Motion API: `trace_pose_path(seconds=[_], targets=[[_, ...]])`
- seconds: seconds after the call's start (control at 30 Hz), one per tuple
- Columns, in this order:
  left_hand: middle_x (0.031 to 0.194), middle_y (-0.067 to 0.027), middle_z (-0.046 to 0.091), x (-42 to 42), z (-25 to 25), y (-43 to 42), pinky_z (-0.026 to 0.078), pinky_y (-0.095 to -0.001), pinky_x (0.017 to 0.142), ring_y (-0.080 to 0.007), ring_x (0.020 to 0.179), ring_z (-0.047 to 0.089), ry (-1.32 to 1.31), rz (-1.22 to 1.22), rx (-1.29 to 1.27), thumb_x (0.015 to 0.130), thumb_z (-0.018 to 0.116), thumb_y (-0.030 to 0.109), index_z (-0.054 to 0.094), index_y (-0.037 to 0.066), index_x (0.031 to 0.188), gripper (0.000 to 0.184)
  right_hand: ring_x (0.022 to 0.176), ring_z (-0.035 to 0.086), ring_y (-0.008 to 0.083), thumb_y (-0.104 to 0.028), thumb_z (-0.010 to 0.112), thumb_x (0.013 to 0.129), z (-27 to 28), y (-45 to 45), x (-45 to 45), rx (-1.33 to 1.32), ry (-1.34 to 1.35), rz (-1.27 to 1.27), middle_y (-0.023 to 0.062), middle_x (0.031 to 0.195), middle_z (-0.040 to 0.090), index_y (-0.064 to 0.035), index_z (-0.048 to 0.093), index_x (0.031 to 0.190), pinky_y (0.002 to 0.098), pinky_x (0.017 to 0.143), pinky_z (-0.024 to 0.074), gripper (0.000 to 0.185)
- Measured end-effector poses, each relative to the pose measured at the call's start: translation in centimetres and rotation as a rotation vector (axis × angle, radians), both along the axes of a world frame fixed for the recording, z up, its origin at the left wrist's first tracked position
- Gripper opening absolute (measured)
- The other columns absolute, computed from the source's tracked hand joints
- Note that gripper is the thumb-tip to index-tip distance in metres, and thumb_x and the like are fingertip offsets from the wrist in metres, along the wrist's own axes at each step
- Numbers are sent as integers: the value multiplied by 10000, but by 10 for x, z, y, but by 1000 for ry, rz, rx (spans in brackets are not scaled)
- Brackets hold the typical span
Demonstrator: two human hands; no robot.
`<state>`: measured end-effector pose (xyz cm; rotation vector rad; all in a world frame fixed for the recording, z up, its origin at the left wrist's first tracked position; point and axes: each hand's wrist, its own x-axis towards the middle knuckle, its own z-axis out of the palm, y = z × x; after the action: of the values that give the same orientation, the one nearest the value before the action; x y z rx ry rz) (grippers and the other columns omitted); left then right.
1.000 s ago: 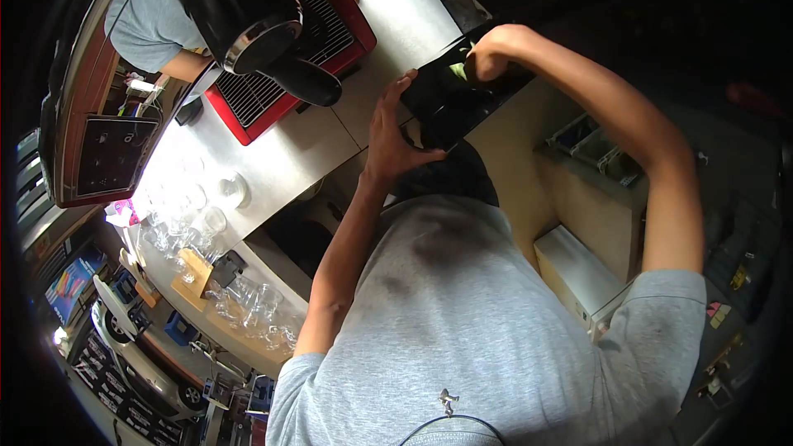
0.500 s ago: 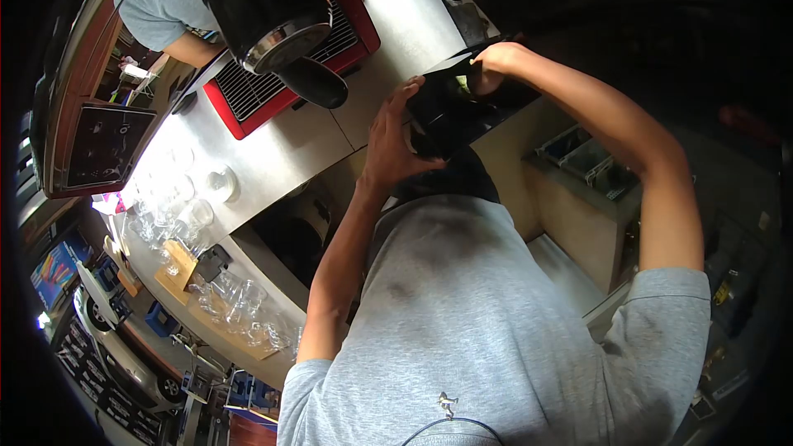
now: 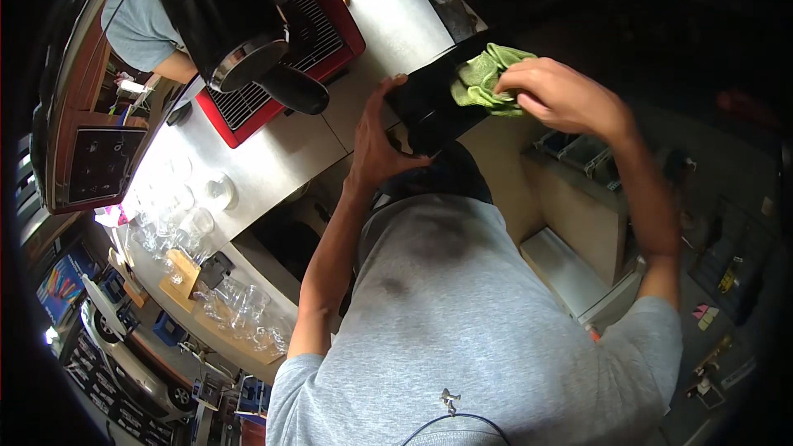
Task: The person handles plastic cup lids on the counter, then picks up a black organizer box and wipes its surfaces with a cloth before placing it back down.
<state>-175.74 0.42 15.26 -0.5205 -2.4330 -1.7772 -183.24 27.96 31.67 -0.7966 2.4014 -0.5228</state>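
Observation:
A green cloth (image 3: 479,83) hangs bunched from my right hand (image 3: 557,97), whose fingers pinch it at the open end of a black box-like container (image 3: 434,103). My left hand (image 3: 380,144) holds the opposite end of that container, thumb on the near side and fingers on the far side. The container lies tilted in front of my body, and its dark inside is hard to make out.
A red coffee machine with a drip grille (image 3: 310,33) and a black portafilter (image 3: 289,87) stands at the upper left. Glasses (image 3: 239,306) and wooden blocks (image 3: 179,277) are on the counter (image 3: 285,149). A drawer unit (image 3: 578,206) stands at right.
My right hand has come out of the container and moved right, bringing the green cloth into fuller view. My left hand still holds the container.

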Motion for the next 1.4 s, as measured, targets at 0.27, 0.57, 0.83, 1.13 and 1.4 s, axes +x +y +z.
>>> trace_pose_path(seconds=[0.27, 0.57, 0.83, 1.13, 1.4], targets=[[1456, -187, 523, -4, -6, 6, 407, -479, 1137, -381, 1360, 502, 76, -5, 60, 437, 968, 160, 346, 54, 1465, 1205, 848, 659, 247, 20, 477, 897, -67, 7, 76, -542, 444, -793, 156, 932, 676, 43, 658, 1161, 332, 786, 509, 320], [1472, -165, 507, -25, 4, 3, 409, -474, 1134, -380, 1355, 494, 81, -5, -43, 482, 979, 249, 344, 51, 1479, 1198, 956, 618, 278, 13, 597, 756, -69, -59, 85, -441, 581, -459, 89, 1046, 662, -64, 724, 1086, 405, 874, 457, 363], [1473, -163, 501, -24, 4, 2, 421, -465, 1123, -378, 1345, 504, 62, -5, -5, 490, 978, 272, 363, 50, 1469, 1177, 1191, 624, 254, 6, 659, 769, -85, -57, 93, -274, 675, -186, 91, 1265, 666, -97, 734, 1160, 425, 1042, 446, 411], [1468, -166, 503, -19, 2, 8, 428, -476, 1117, -396, 1343, 500, 62, 17, 22, 501, 977, 248, 364, 51, 1464, 1159, 1197, 660, 305, 124, 556, 802, -119, -81, 122, -384, 749, -361, 114, 1378, 644, -88, 719, 1255, 513, 1110, 441, 526], [1476, -171, 491, -19, -2, 7, 363, -468, 1164, -352, 1378, 476, 83, 2, -50, 517, 994, 324, 334, 34, 1489, 1210, 1051, 663, 225, 59, 438, 891, -109, -25, 82, -954, 744, -1145, 74, 1093, 692, -54, 651, 1184, 379, 984, 509, 379]])
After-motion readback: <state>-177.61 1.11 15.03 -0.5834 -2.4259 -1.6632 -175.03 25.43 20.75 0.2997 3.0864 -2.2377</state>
